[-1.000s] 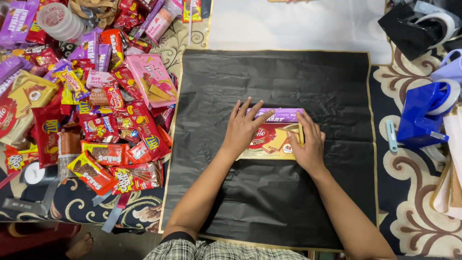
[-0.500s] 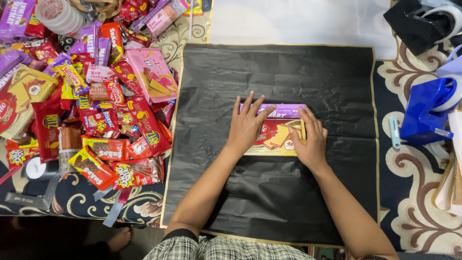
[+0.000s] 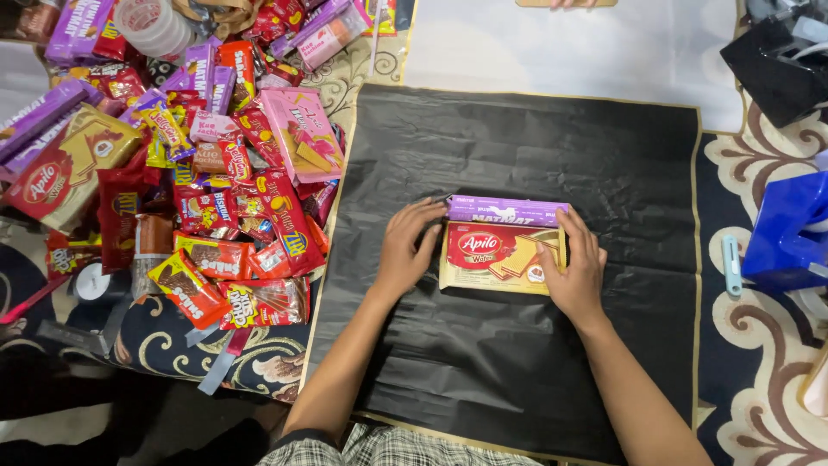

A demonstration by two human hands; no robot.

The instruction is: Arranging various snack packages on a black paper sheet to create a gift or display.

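From the head view, we have the left hand flat and open against the near end of the wafer box, and the right hand open too, fingers lying over its other end. A purple packet lies just beyond both hands, touching the box, all on the black sheet. We judge steady, even pressure from both sides keeps the two aligned. No open container shows; snack packets are heaped left of the left hand
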